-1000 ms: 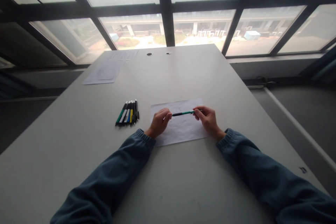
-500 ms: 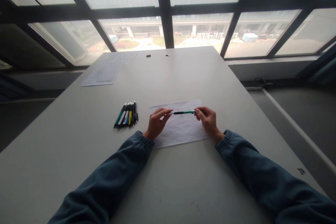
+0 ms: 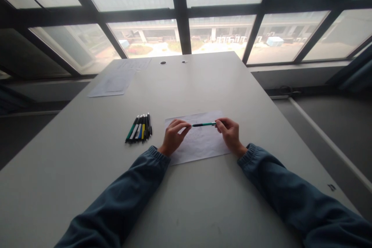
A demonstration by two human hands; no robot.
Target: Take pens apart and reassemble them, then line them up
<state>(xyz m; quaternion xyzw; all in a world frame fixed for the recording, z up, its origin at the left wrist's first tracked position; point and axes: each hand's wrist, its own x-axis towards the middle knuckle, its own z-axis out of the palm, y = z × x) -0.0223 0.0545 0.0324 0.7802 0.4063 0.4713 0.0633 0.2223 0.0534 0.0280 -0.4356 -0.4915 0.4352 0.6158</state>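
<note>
A green pen with a black grip (image 3: 205, 124) is held level between my two hands, above a white sheet of paper (image 3: 200, 149) with faint marks on it. My left hand (image 3: 175, 133) pinches the pen's tip end between thumb and fingertips. At the other end, my right hand (image 3: 229, 131) grips the pen near its clip. To the left of my left hand lies a row of several pens (image 3: 138, 128) with green, white, blue, yellow and black barrels, side by side on the table.
The white table (image 3: 203, 85) reaches to the framed windows. More paper sheets (image 3: 112, 82) lie at its far left. Two round holes sit near the far edge, one of them a cable hole (image 3: 163, 63). A small dark mark (image 3: 331, 187) is near the right edge.
The view has shifted very slightly. My left fingers have closed a little more on the pen's tip end; the right hand stays as it was.
</note>
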